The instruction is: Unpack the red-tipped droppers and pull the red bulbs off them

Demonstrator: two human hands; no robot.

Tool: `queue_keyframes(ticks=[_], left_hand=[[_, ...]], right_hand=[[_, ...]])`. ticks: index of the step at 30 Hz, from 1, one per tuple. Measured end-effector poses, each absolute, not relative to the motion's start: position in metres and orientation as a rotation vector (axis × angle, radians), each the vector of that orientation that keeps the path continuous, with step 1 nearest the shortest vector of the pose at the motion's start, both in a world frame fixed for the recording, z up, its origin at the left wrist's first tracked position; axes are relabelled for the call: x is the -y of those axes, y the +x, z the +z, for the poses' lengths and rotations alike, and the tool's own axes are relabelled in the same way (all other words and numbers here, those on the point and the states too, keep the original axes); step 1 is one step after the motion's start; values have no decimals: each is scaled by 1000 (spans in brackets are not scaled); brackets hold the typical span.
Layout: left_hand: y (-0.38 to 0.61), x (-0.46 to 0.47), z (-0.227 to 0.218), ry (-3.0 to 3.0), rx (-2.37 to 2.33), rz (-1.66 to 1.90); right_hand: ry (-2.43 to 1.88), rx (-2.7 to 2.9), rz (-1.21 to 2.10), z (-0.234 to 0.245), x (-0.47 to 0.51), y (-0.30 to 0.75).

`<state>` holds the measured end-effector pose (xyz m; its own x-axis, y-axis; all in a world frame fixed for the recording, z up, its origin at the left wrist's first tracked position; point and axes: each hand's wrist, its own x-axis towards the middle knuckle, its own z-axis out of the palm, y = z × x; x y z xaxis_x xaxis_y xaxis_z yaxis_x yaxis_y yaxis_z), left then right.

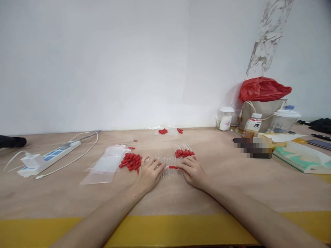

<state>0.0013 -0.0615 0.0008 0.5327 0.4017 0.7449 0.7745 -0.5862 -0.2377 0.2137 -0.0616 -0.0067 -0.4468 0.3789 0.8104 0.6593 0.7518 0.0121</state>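
Observation:
My left hand (149,173) and my right hand (194,172) face each other over a row of thin clear tubes (169,174). Between their fingertips lies a short red cap (172,167) in line with a clear tube end. The left fingers are closed on the clear end, and the right fingers pinch the red cap; how far the two overlap is hidden. Beside my left hand sits a loose pile of red caps (130,161). Just beyond my right hand lies a bundle of clear tubes with red-capped ends (184,151).
Flat clear plastic bags (104,165) lie left of the pile. A white power strip (51,159) with cables is further left. Small bags with red pieces (162,131) rest near the wall. A bottle (252,125), lidded cups (226,119) and a red bag (263,89) stand at right.

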Motion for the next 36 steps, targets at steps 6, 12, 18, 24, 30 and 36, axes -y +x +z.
queue_keyframes(ticks=[6, 12, 18, 24, 30, 36], left_hand=[[1, 62, 1, -2216, 886, -841], [1, 66, 5, -2207, 868, -791], [1, 69, 7, -2226, 841, -793], [1, 69, 5, -2232, 851, -801], [-3, 69, 3, -2235, 842, -824], [-33, 66, 12, -2131, 1172, -950]], right_hand=[[-777, 2055, -482, -9, 64, 206], [-774, 2083, -578, -13, 63, 204], [-784, 2138, -563, -9, 67, 206], [-740, 2187, -577, -6, 69, 208], [-788, 2164, -509, -6, 72, 213], [-1046, 1794, -211, -7, 52, 248]])
